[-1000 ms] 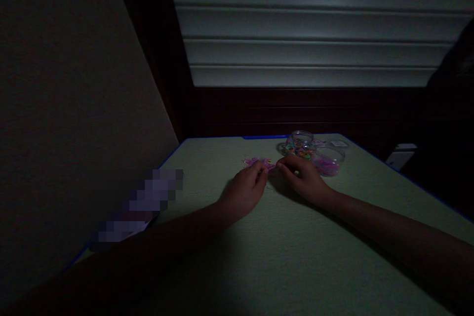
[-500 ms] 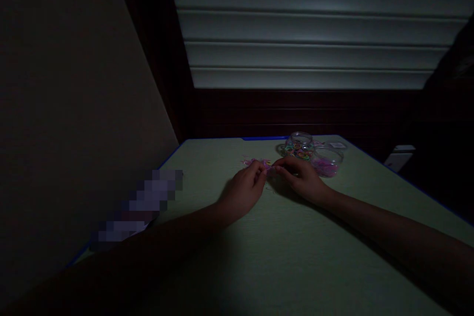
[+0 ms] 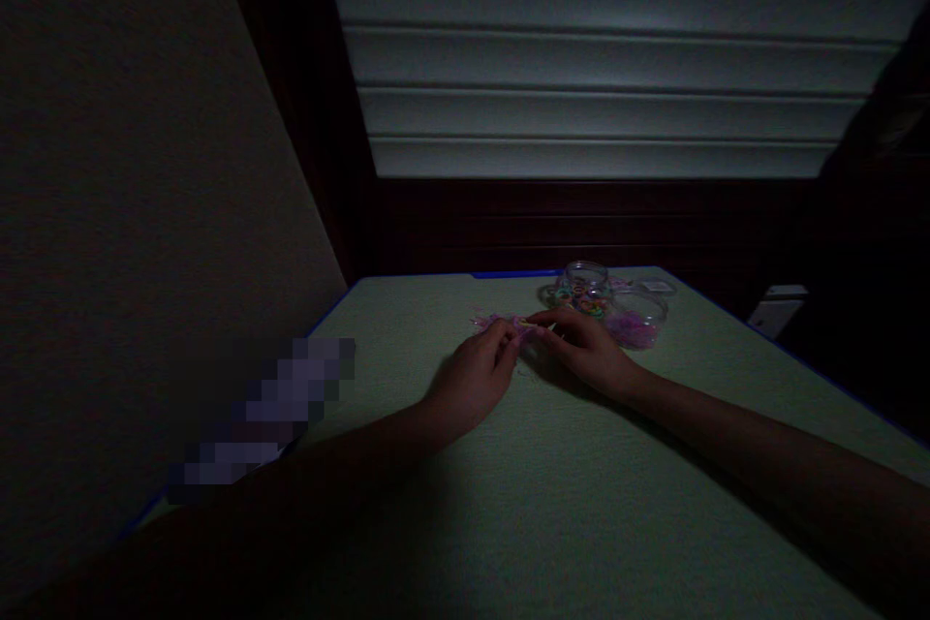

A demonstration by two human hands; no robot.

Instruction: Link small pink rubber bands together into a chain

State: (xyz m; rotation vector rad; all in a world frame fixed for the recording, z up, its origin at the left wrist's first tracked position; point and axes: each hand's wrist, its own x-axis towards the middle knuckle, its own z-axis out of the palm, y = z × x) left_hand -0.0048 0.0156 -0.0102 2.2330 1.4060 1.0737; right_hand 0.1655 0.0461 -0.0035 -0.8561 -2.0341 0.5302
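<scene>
Left hand (image 3: 476, 378) is pinched narrow on a small heap of pink bands (image 3: 482, 321), short of the tabletop's (image 3: 617, 513) far edge, about midway along. Right hand (image 3: 534, 325) meets it, thumb and forefinger near together at a yellow band (image 3: 528, 323); whether they grip it, I cannot tell. Thin bands could slip or tangle in such dim light, and a careless right wrist might tip the tub (image 3: 636, 327) or jar (image 3: 585, 279) toward the far right corner.
</scene>
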